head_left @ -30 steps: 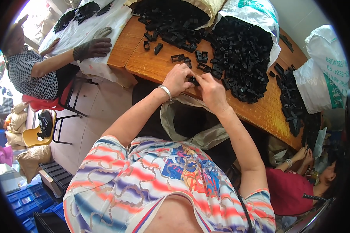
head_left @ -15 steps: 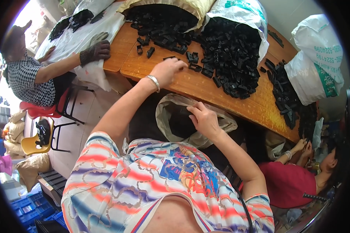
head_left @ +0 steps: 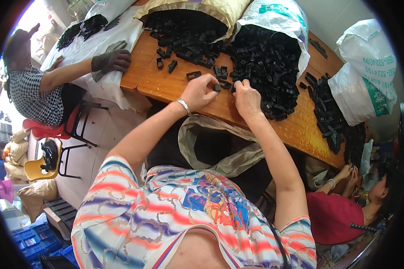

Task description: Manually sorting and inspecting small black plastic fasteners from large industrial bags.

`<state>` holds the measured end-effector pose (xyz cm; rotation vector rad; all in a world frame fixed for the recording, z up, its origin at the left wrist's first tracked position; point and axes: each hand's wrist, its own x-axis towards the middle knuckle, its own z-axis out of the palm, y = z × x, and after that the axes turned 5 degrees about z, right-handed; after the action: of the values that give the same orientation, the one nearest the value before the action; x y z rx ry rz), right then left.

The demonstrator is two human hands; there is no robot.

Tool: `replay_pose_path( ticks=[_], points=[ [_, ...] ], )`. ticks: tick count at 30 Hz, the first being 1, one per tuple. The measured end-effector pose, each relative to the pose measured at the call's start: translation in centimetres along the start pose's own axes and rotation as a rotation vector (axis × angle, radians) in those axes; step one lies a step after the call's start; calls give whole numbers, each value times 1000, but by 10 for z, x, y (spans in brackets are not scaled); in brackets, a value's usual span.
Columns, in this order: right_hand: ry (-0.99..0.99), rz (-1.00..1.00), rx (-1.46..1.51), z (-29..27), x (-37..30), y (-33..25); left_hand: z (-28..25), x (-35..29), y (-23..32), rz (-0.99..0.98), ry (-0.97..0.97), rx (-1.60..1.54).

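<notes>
My left hand point(head_left: 198, 95), over the front of the wooden table point(head_left: 161, 80), is closed with a small black plastic part point(head_left: 217, 88) at its fingertips. My right hand point(head_left: 248, 101) reaches the left edge of a heap of black plastic parts point(head_left: 274, 85), its fingers pinched together. Whatever lies between those fingers is too hidden to name. The heap spills from a white sack point(head_left: 304, 58). A few loose parts point(head_left: 193, 75) lie near my left hand. Below the table edge, by my lap, an open beige sack point(head_left: 240, 163) gapes with a dark inside.
A tan sack point(head_left: 231, 10) spills more black parts at the back. Another white sack point(head_left: 357, 96) stands at the right beside longer black pieces point(head_left: 323, 107). A gloved person point(head_left: 36, 89) sits at the left; a person in red point(head_left: 332, 215) works at the right.
My right hand has moved from above the beige sack up to the heap. My left hand has shifted right and slightly nearer, and a black part now shows at its fingertips.
</notes>
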<state>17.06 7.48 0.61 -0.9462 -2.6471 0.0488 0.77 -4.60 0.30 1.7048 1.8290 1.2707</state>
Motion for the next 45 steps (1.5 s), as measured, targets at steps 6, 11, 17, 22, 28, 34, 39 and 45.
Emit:
replay_pose_path(
  ticks=[6, 11, 17, 22, 28, 34, 39, 45],
  points=[
    [-129, 23, 156, -13, 10, 1, 4, -12, -1, -482, 12, -1095],
    [-166, 243, 822, -2, -18, 7, 3, -13, 3, -585, -77, -1046],
    [3, 253, 779, -2, -57, -13, 18, -13, 10, -285, -152, -359],
    [48, 124, 454, -12, -63, -11, 36, -8, 13, 65, 157, 150],
    [17, 63, 282, -14, -63, -9, 53, -4, 6, 33, 305, 69],
    [8, 76, 273, -14, -62, -10, 56, -4, 0, 72, 388, 262],
    [-5, 93, 283, -17, -62, -10, 35, -14, 1, 75, 316, 326],
    [-14, 107, 277, -18, -63, -11, -2, -21, 1, 182, 16, 270]
  ],
)
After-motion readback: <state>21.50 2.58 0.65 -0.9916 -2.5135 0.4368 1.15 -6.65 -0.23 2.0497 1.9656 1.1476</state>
